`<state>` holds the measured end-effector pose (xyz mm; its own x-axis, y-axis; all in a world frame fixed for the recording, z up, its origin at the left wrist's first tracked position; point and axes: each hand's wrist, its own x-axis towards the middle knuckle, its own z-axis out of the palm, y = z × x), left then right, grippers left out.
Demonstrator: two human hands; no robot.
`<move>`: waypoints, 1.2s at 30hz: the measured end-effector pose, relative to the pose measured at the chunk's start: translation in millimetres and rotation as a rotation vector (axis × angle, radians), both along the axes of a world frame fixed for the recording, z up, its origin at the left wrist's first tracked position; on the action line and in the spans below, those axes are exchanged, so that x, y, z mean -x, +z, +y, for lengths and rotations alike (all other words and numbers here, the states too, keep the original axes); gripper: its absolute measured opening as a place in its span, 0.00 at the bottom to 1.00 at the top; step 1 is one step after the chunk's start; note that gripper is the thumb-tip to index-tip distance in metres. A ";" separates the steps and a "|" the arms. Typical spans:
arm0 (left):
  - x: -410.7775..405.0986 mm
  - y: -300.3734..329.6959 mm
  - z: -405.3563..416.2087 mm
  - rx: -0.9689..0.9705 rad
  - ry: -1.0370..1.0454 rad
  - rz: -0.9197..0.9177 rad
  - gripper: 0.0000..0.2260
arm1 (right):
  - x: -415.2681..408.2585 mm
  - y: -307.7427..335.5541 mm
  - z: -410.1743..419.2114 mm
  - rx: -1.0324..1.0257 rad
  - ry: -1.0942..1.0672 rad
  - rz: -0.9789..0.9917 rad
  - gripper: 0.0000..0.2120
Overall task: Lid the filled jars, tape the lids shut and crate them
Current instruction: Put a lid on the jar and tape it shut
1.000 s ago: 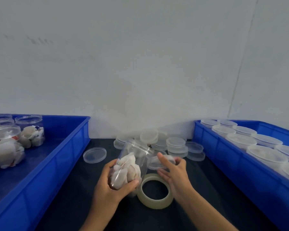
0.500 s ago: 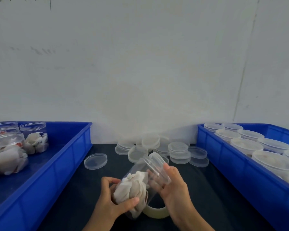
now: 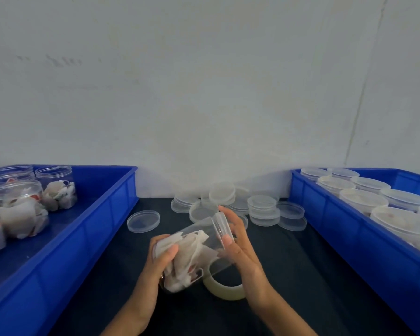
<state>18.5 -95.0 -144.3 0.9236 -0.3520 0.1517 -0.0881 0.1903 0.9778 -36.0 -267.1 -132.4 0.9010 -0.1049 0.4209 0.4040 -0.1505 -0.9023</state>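
A clear plastic jar (image 3: 199,248) stuffed with white sachets lies tilted, mouth up and to the right, above the dark table. My left hand (image 3: 155,270) grips its lower body, thumb across the front. At the jar's mouth sits a clear lid (image 3: 220,227), and my right hand (image 3: 238,243) holds it there, thumb on the lid's near edge and fingers behind. Under the jar lies a roll of clear tape (image 3: 224,288), partly hidden.
A blue crate (image 3: 102,214) at the left holds several open filled jars (image 3: 22,209). Another blue crate (image 3: 330,219) at the right holds several lidded jars (image 3: 364,201). Loose lids (image 3: 262,207) are piled at the back by the wall, and one lid (image 3: 143,220) lies alone.
My right hand brought a lid from the table up to the jar's mouth. The jar has tipped further over and shifted slightly right and nearer to me.
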 end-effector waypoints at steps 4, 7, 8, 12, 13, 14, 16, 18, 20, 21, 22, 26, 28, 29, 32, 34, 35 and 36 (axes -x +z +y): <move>1.1 1.9 5.9 -0.023 -0.042 0.030 0.32 | 3.6 1.5 -2.6 0.027 0.016 -0.051 0.26; 0.8 6.6 7.4 -0.009 -0.104 0.104 0.27 | 6.3 2.2 -1.8 0.096 -0.003 -0.136 0.24; 1.2 8.8 8.4 -0.026 -0.138 0.118 0.27 | 7.0 2.6 -1.5 0.111 -0.005 -0.157 0.24; 1.7 19.2 14.1 -0.108 -0.324 0.173 0.28 | 8.9 8.3 -6.0 0.153 -0.003 -0.233 0.24; -0.1 21.0 17.2 -0.112 -0.366 0.200 0.27 | 9.4 10.1 -7.0 0.167 0.004 -0.257 0.24; -2.6 21.7 20.3 -0.114 -0.408 0.234 0.27 | 9.5 11.3 -7.1 0.189 0.010 -0.282 0.24; -6.7 20.8 25.1 -0.098 -0.464 0.296 0.27 | 9.4 11.5 -3.0 0.272 -0.016 -0.318 0.24; -9.6 18.4 27.2 -0.058 -0.462 0.336 0.28 | 8.1 10.6 2.7 0.361 -0.052 -0.321 0.26; -9.6 19.1 27.0 -0.032 -0.462 0.383 0.28 | 7.2 9.3 4.1 0.396 -0.046 -0.303 0.27; -9.7 20.1 26.5 -0.026 -0.471 0.410 0.27 | 7.2 9.2 3.5 0.400 -0.038 -0.295 0.27; -10.0 20.8 26.1 -0.026 -0.483 0.440 0.27 | 7.8 9.9 2.6 0.395 -0.031 -0.285 0.27; -9.7 18.8 23.3 -0.018 -0.589 0.668 0.29 | 10.2 13.8 -1.8 0.375 -0.054 -0.280 0.24; -8.5 16.5 22.6 0.021 -0.640 0.779 0.31 | 12.4 17.8 -2.5 0.366 -0.027 -0.270 0.23; -8.0 15.1 22.1 0.034 -0.647 0.789 0.32 | 13.0 18.8 -2.7 0.358 -0.002 -0.257 0.23; -7.4 14.7 20.7 0.048 -0.591 0.674 0.30 | 14.1 21.2 0.3 0.319 0.052 -0.222 0.23; -3.1 16.9 15.6 0.010 -0.515 0.507 0.27 | 11.2 21.7 2.9 0.228 0.050 -0.170 0.22; -0.1 17.1 12.0 -0.013 -0.456 0.416 0.26 | 10.0 21.8 4.3 0.166 0.023 -0.143 0.20; 2.2 15.8 7.6 -0.024 -0.378 0.315 0.25 | 9.6 21.4 5.1 0.122 -0.015 -0.116 0.18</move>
